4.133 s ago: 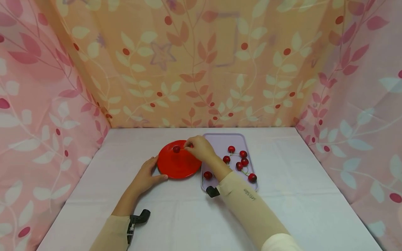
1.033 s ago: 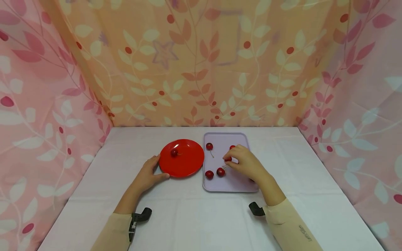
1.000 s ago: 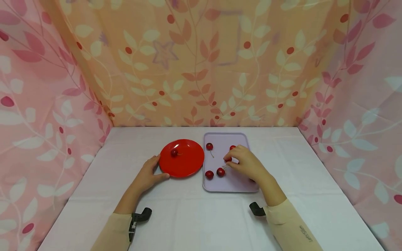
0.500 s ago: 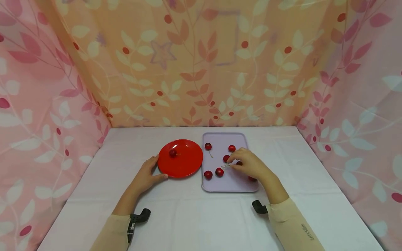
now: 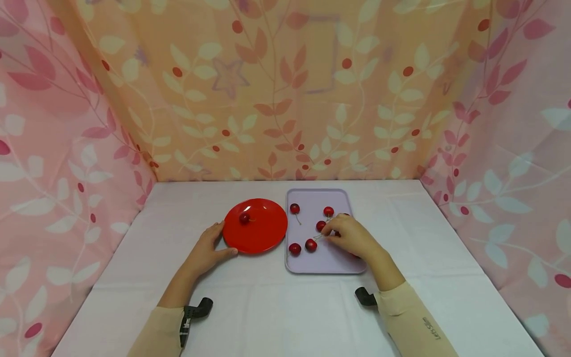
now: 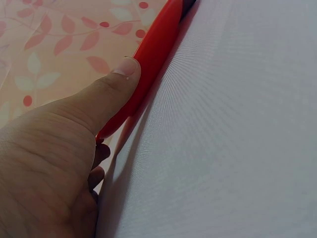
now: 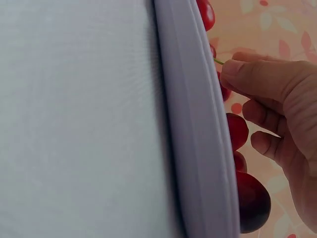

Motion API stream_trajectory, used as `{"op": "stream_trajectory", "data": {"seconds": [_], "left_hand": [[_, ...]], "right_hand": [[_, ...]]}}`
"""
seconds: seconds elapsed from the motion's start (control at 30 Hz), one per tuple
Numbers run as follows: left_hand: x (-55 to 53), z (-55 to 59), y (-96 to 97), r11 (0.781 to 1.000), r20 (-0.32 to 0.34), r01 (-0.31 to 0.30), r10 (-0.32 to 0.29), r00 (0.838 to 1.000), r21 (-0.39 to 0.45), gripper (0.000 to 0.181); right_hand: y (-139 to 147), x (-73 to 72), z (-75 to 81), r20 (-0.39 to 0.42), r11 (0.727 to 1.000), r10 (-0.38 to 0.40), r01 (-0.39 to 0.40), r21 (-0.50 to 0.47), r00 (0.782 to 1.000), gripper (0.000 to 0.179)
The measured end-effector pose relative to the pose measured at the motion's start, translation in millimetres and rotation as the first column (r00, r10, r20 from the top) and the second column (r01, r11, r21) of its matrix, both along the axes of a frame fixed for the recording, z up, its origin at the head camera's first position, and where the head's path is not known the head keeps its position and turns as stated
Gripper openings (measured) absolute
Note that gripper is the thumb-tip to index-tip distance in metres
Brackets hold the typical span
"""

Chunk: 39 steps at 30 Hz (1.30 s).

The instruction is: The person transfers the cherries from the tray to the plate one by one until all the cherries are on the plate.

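Note:
My left hand [image 5: 206, 250] holds the left edge of a red plate [image 5: 260, 238], its thumb at the near rim and its fingers at the far left. In the left wrist view the thumb [image 6: 116, 82] presses the rim and the other fingers curl lower down. A single cherry [image 5: 244, 218] with its stem lies on the plate. Over the lilac tray [image 5: 312, 198] my right hand [image 5: 352, 238] pinches a thin stem between thumb and fingertips. That stem runs toward a dark red cherry [image 5: 311, 245]; another cherry [image 5: 321, 226] sits right beside the fingertips.
More cherries lie on the tray: one [image 5: 295, 208] at far left, one [image 5: 295, 249] at near left, one [image 5: 328, 211] at the back. Others are partly hidden behind the right hand. Plate and tray stand side by side on a white-covered table [image 5: 250, 312], with patterned cloth [image 5: 285, 148] behind.
The right hand has gone from the plate to the tray, leaving a cherry on the plate. Its fingers, apart half a second ago, have come together on a stem. The left hand stays put.

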<state>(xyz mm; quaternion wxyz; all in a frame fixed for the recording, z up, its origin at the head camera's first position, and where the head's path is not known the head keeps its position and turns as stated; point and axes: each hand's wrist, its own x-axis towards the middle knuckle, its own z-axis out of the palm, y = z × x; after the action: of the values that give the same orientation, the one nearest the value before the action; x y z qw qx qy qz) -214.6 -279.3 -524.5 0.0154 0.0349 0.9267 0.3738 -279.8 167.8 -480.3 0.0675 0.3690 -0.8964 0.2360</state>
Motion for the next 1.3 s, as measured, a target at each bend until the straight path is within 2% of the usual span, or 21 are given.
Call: {"op": "stream_trajectory", "data": {"seconds": [0.13,0.27,0.7,0.97,1.3], "left_hand": [[-0.5,0.7,0.5,1.0,0.004,0.0,0.0,1.0,0.002,0.111],[-0.9,-0.1,0.7,1.0,0.005,-0.002,0.002,1.0,0.001,0.111],[0.1,-3.2,-1.8,1.0,-0.009,0.004,-0.004,1.0,-0.001,0.111],[2.1,-3.8,-3.8,1.0,-0.019,0.01,-0.009,1.0,0.017,0.11],[-0.4,-2.7,-1.8,1.0,-0.017,0.009,-0.009,1.0,0.011,0.109]], "right_hand": [[-0.4,-1.7,-2.9,-0.047,1.0,0.006,-0.005,0.012,0.999,0.014],[-0.8,-2.0,-3.3,-0.051,1.0,0.005,-0.005,0.013,0.999,0.013],[-3.4,1.4,-3.5,0.07,0.998,-0.017,0.021,-0.064,0.997,0.01],[-5.0,4.2,2.6,0.135,0.991,-0.021,0.039,-0.131,0.991,0.007],[-1.7,5.2,9.6,0.112,0.976,-0.013,0.037,-0.217,0.994,0.01]]}}
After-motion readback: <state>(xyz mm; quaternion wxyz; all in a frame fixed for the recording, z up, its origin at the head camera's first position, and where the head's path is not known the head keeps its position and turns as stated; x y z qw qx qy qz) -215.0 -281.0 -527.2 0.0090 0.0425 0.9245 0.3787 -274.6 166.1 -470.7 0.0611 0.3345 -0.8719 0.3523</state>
